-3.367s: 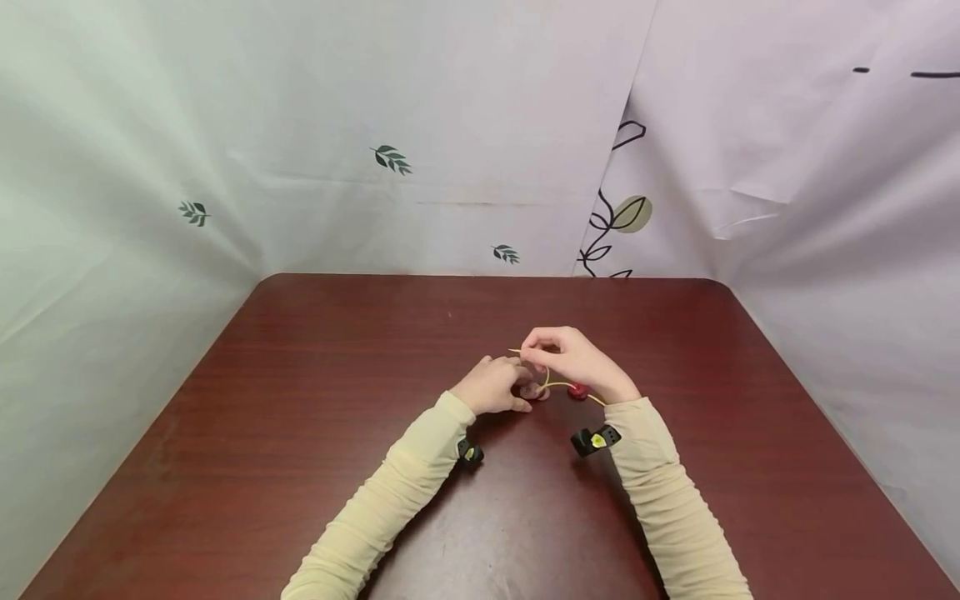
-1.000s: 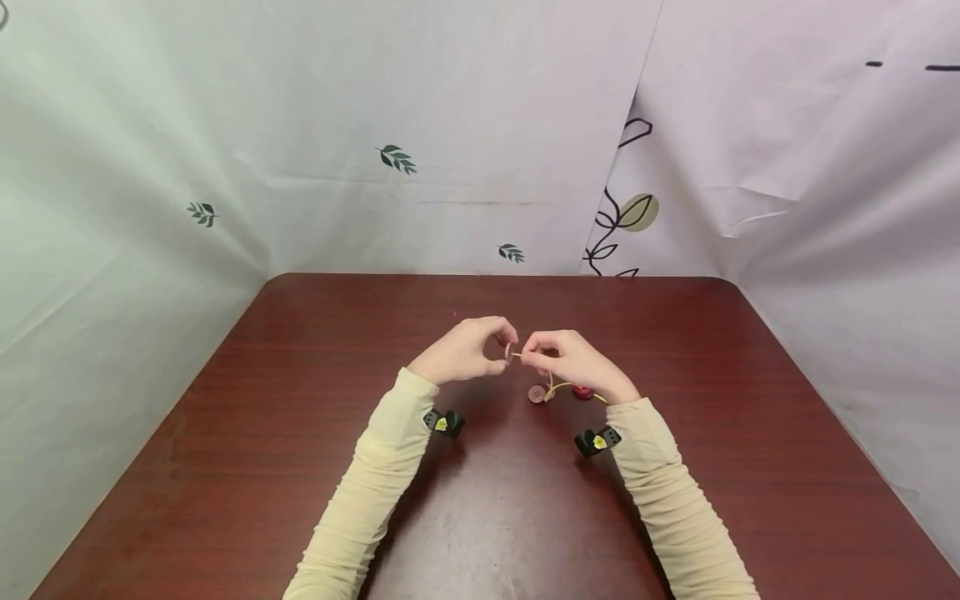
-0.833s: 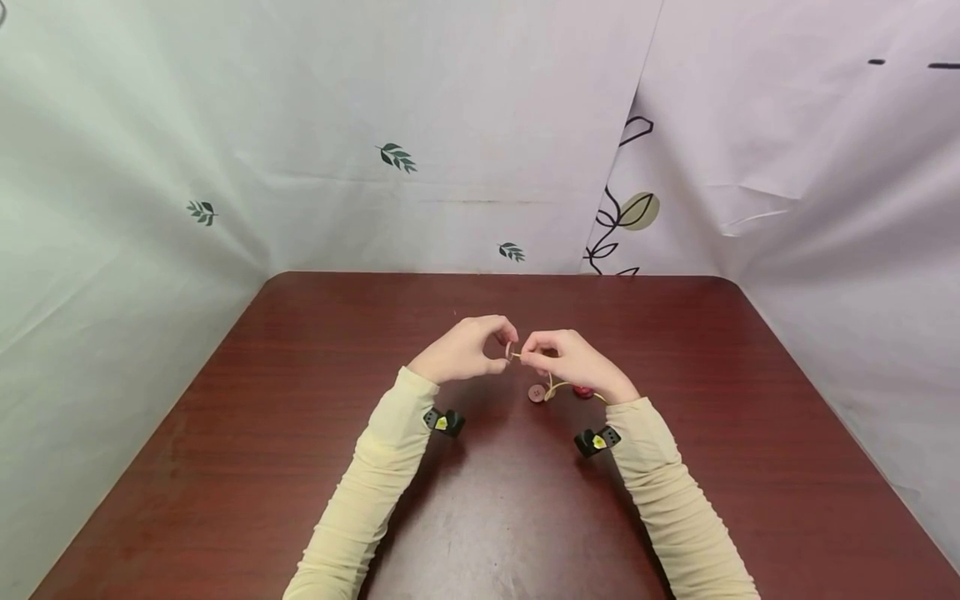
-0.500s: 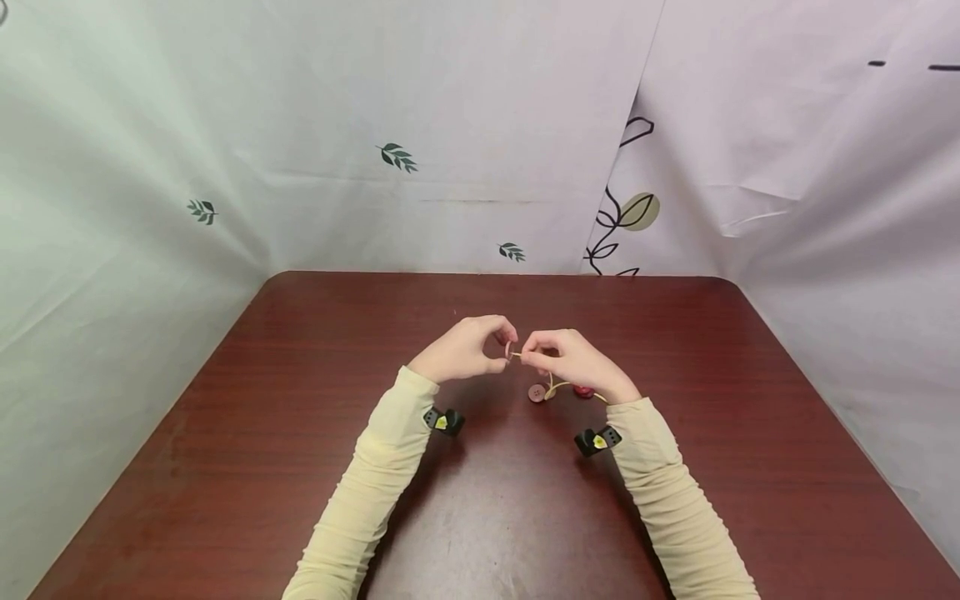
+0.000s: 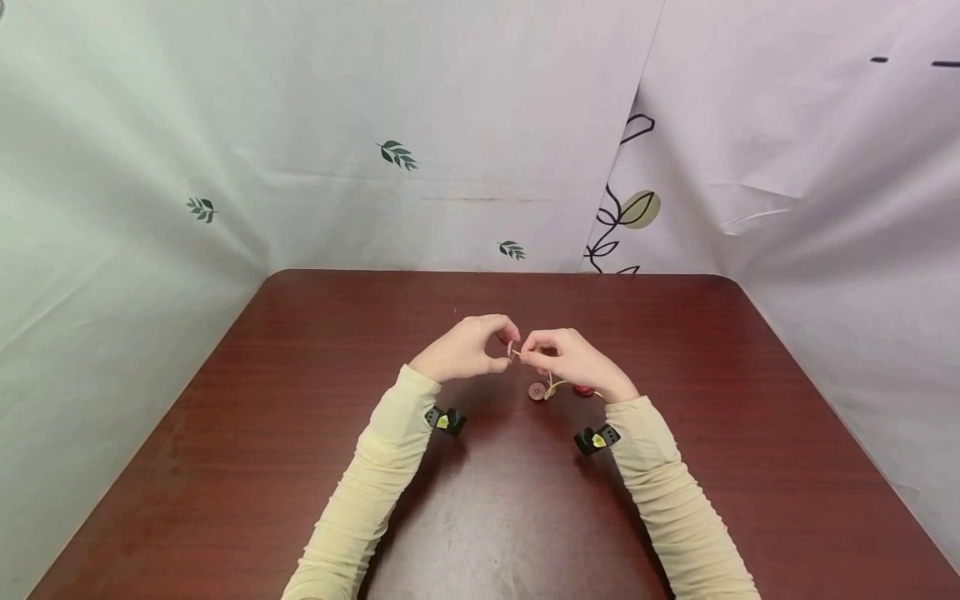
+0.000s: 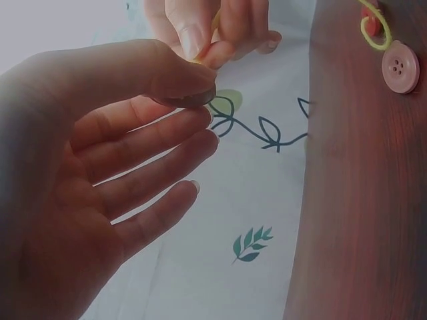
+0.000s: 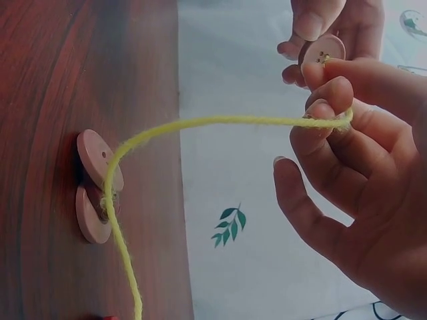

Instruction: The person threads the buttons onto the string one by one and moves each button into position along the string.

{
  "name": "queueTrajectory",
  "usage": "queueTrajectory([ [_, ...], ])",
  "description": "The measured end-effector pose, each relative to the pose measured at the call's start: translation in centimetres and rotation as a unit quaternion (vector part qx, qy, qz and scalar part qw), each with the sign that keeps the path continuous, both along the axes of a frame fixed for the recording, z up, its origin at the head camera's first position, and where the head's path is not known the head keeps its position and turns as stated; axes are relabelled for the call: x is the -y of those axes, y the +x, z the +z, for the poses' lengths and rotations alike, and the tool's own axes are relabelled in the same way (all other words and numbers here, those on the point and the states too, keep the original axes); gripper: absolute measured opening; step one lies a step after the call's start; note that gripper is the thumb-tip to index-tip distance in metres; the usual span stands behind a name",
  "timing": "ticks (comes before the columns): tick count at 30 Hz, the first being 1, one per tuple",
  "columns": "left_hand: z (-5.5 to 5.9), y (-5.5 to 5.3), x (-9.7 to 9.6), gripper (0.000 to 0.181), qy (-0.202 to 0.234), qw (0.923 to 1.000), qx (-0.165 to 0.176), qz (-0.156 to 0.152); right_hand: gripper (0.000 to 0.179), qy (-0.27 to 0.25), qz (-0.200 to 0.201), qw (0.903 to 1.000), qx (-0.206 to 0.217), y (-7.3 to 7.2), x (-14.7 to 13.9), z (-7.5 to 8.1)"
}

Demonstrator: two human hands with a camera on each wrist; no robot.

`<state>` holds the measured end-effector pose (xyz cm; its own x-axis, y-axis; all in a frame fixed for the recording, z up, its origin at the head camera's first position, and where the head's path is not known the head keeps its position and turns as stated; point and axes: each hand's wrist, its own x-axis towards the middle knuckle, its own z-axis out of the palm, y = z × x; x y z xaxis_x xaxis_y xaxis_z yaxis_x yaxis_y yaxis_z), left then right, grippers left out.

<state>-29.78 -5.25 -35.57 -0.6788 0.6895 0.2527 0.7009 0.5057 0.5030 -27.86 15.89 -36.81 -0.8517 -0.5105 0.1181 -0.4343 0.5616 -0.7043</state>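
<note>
Above the table, my left hand (image 5: 465, 350) pinches a round pink button (image 7: 331, 47) between thumb and index finger, its other fingers spread in the left wrist view. Facing it, my right hand (image 5: 576, 367) pinches a yellow yarn (image 7: 213, 120) near its end. The yarn tip is at the button's small holes; whether it passes through is hidden. From the right hand the yarn loops down to the table. There, two more pink buttons, one upper (image 7: 95, 157) and one lower (image 7: 90, 217), lie against the yarn. A red button (image 5: 582, 390) lies by the yarn farther right.
The dark red-brown wooden table (image 5: 315, 433) has rounded far corners. A pale cloth (image 5: 465, 125) with leaf prints hangs behind and at both sides. Black wrist straps (image 5: 447, 421) sit at the cream sleeves (image 5: 375, 483).
Some seconds ago my left hand was down at the buttons on the table; it has risen with one button to the yarn end. Over the last second both hands have hardly moved.
</note>
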Motion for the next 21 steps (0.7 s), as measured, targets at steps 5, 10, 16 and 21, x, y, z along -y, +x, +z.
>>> queueTrajectory([
  [5,-0.04,-0.14,0.06,0.026,0.003,1.0,0.002,-0.001,0.01,0.005,0.005,1.0,0.003,-0.05,-0.03,-0.03],
  [10,-0.03,-0.1,0.16,0.026,0.004,1.0,0.002,-0.002,0.011,0.008,0.008,0.9999,0.01,-0.03,-0.04,-0.1],
  [16,0.04,-0.04,0.14,0.026,0.003,1.0,-0.003,-0.001,0.011,0.006,0.009,0.9998,0.019,-0.01,-0.03,-0.09],
  [21,-0.03,-0.07,0.08,0.027,0.003,1.0,-0.004,-0.005,0.009,-0.001,0.005,0.9996,0.026,-0.01,-0.09,-0.06],
])
